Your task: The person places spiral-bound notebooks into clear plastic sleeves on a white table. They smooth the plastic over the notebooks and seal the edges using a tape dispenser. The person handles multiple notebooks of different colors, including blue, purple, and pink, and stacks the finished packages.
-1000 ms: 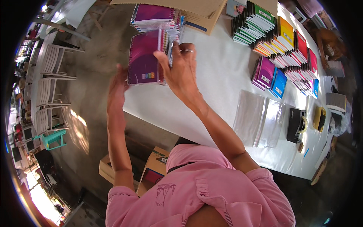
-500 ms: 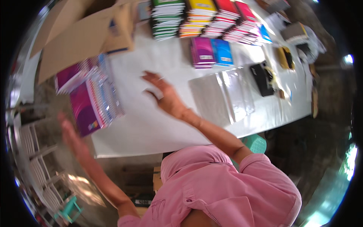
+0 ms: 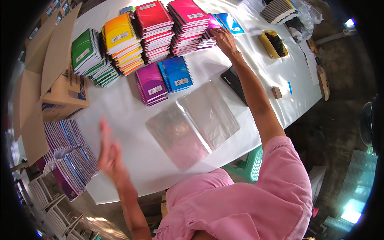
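Note:
My right hand point(image 3: 226, 42) reaches across the table, its fingers stretched onto the edge of a stack of purple spiral notebooks point(image 3: 207, 42). Whether they grip any notebook cannot be made out. Blue notebooks point(image 3: 234, 23) lie just beyond that hand. My left hand point(image 3: 110, 154), smeared by motion, is over the table with fingers apart and nothing in it. Beside it, at the left table edge, are plastic-wrapped bundles of spiral notebooks point(image 3: 76, 168). In front of me lie two clear plastic sleeves point(image 3: 178, 136). Behind them sit small piles of purple notebooks point(image 3: 151, 82) and blue notebooks point(image 3: 176, 74).
Tall stacks of green notebooks point(image 3: 86, 52), yellow notebooks point(image 3: 120, 36), red notebooks point(image 3: 154, 18) and pink notebooks point(image 3: 186, 18) line the back. An opened cardboard box point(image 3: 66, 94) stands left. A black case point(image 3: 234, 82), yellow container point(image 3: 274, 44) and brown block point(image 3: 276, 93) are at right.
My right hand has gone from mid-table to the far purple stack. My left hand has moved inward from beside the wrapped bundles. The view has shifted toward the right.

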`<move>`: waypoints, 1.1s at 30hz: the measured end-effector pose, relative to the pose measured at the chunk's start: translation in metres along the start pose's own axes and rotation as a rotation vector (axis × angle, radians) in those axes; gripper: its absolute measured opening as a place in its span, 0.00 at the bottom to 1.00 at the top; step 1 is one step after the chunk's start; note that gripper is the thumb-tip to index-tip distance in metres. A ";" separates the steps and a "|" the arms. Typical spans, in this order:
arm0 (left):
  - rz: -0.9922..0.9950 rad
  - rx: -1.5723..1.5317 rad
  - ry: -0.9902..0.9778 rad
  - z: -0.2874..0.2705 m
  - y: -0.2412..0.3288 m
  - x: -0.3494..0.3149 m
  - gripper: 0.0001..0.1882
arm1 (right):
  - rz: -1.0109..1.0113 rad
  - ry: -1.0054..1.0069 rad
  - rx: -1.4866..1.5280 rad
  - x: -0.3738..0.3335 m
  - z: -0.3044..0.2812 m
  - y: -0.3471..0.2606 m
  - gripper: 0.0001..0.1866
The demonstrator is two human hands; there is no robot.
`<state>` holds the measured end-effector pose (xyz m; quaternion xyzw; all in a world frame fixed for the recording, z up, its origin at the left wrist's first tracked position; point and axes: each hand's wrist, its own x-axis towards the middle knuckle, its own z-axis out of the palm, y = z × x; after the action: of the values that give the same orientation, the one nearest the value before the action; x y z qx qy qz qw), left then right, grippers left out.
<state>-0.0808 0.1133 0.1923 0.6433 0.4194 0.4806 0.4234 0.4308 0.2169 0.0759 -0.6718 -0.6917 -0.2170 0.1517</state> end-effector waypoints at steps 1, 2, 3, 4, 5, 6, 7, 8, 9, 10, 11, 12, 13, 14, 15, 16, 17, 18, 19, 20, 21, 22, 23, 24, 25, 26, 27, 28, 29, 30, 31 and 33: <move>-0.072 -0.090 -0.093 0.038 -0.006 0.011 0.21 | -0.021 -0.043 0.025 -0.003 -0.003 0.008 0.20; -0.181 -0.176 -0.212 0.073 -0.011 0.023 0.22 | -0.044 -0.033 0.049 -0.005 -0.007 0.013 0.19; -0.284 -0.265 -0.321 0.105 -0.013 0.035 0.24 | -0.075 -0.018 0.073 -0.005 -0.014 0.015 0.19; -0.427 -0.449 -0.386 0.136 -0.019 0.043 0.27 | -0.108 -0.003 0.095 -0.005 -0.024 0.015 0.18; -0.570 -0.634 -0.446 0.167 -0.026 0.050 0.30 | -0.084 0.100 0.115 -0.008 -0.035 0.014 0.17; -0.684 -0.714 -0.430 0.200 -0.037 0.057 0.32 | -0.063 0.204 0.141 -0.010 -0.049 0.010 0.17; -0.799 -0.794 -0.406 0.228 -0.047 0.064 0.34 | -0.042 0.306 0.175 -0.014 -0.063 0.000 0.17; -0.915 -1.005 -0.402 0.250 -0.052 0.070 0.33 | 0.062 0.289 0.228 -0.020 -0.086 -0.020 0.15; -1.022 -1.221 -0.399 0.266 -0.057 0.074 0.32 | 0.168 0.268 0.276 -0.034 -0.111 -0.044 0.13; -0.985 -1.355 -0.481 0.280 -0.063 0.076 0.30 | 0.158 0.207 0.311 -0.057 -0.129 -0.063 0.12; -0.934 -1.485 -0.560 0.290 -0.070 0.079 0.29 | 0.143 0.150 0.350 -0.074 -0.142 -0.080 0.11; -0.875 -1.612 -0.639 0.295 -0.079 0.078 0.27 | 0.030 0.046 0.401 -0.085 -0.152 -0.096 0.14; -0.920 -1.498 -0.641 0.287 -0.087 0.073 0.23 | -0.078 -0.054 0.445 -0.088 -0.156 -0.105 0.17; -0.963 -1.390 -0.651 0.280 -0.092 0.069 0.19 | -0.006 -0.040 0.552 -0.082 -0.153 -0.102 0.16; -1.003 -1.185 -0.540 0.276 -0.087 0.062 0.16 | 0.072 -0.024 0.655 -0.074 -0.148 -0.096 0.16; -0.963 -1.182 -0.485 0.268 -0.087 0.060 0.16 | 0.147 -0.009 0.762 -0.062 -0.140 -0.090 0.15; -0.921 -1.176 -0.424 0.255 -0.087 0.058 0.17 | 0.293 0.183 0.883 -0.033 -0.131 -0.088 0.10; -0.881 -1.171 -0.365 0.243 -0.087 0.055 0.17 | 0.415 0.240 0.886 0.002 -0.123 -0.079 0.11; -0.870 -1.145 -0.331 0.235 -0.083 0.056 0.18 | 0.335 0.433 0.677 0.034 -0.097 -0.058 0.18; -0.856 -1.117 -0.291 0.225 -0.077 0.059 0.20 | 0.318 0.543 0.503 0.061 -0.077 -0.047 0.28; -0.845 -1.091 -0.243 0.216 -0.072 0.062 0.21 | 0.492 0.333 0.415 0.080 -0.061 -0.041 0.33; -0.803 -1.133 -0.275 0.208 -0.064 0.066 0.22 | 0.533 0.010 0.412 0.097 -0.050 -0.035 0.34; -0.801 -1.108 -0.238 0.198 -0.065 0.065 0.23 | 0.556 -0.030 0.437 0.106 -0.048 -0.040 0.32; -0.799 -1.090 -0.213 0.192 -0.065 0.064 0.24 | 0.583 -0.064 0.449 0.112 -0.049 -0.038 0.31; -0.797 -1.072 -0.194 0.187 -0.065 0.065 0.25 | 0.566 0.022 0.508 0.112 -0.045 -0.026 0.27; -0.757 -1.000 -0.213 0.189 -0.060 0.066 0.30 | 0.546 0.105 0.561 0.111 -0.038 -0.012 0.24; -0.751 -1.022 -0.275 0.183 -0.063 0.065 0.33 | 0.493 0.183 0.630 0.114 -0.047 -0.007 0.19; -0.736 -1.039 -0.320 0.173 -0.071 0.062 0.36 | 0.365 0.214 0.761 0.111 -0.070 -0.017 0.15; -0.720 -1.078 -0.409 0.174 -0.073 0.066 0.39 | 0.210 0.193 0.870 0.106 -0.108 -0.017 0.11; -0.723 -1.032 -0.425 0.174 -0.073 0.067 0.43 | 0.002 0.088 0.999 0.101 -0.141 -0.027 0.09; -0.759 -1.019 -0.348 0.165 -0.077 0.063 0.45 | -0.110 -0.068 1.113 0.102 -0.154 -0.052 0.09; -0.830 -1.028 -0.274 0.165 -0.081 0.062 0.49 | -0.584 -0.461 1.244 0.114 -0.169 -0.083 0.11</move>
<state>0.0811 0.1725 0.1020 0.2009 0.2923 0.3305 0.8746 0.3287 0.2300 0.2704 -0.2777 -0.8528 0.3322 0.2920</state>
